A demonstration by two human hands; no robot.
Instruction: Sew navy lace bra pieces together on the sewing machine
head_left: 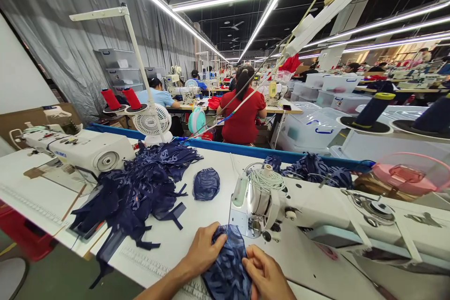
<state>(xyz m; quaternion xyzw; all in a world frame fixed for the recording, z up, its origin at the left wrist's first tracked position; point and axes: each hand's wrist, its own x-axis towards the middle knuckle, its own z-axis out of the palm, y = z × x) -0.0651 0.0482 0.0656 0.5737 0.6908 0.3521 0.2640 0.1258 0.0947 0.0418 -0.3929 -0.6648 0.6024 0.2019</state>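
Between my two hands lies a navy patterned fabric piece point(228, 262), sheer at its top edge, just in front of the sewing machine point(262, 197). My left hand point(206, 248) pinches its upper left side between thumb and fingers. At the right edge, the fingers of my right hand point(265, 272) are closed on the same cloth. A small rounded navy fabric piece point(206, 184) rests flat on the table beyond my left hand. Left of it spreads a big heap of navy fabric pieces point(140, 187) with straps hanging over the table edge.
A second sewing machine point(87, 150) stands at the left. Navy thread cones point(374, 110) and a pink basket point(404, 176) are at the right. More navy cloth point(316, 168) lies behind the near machine. Ahead, a person in red point(242, 112) sits by a white fan point(153, 119).
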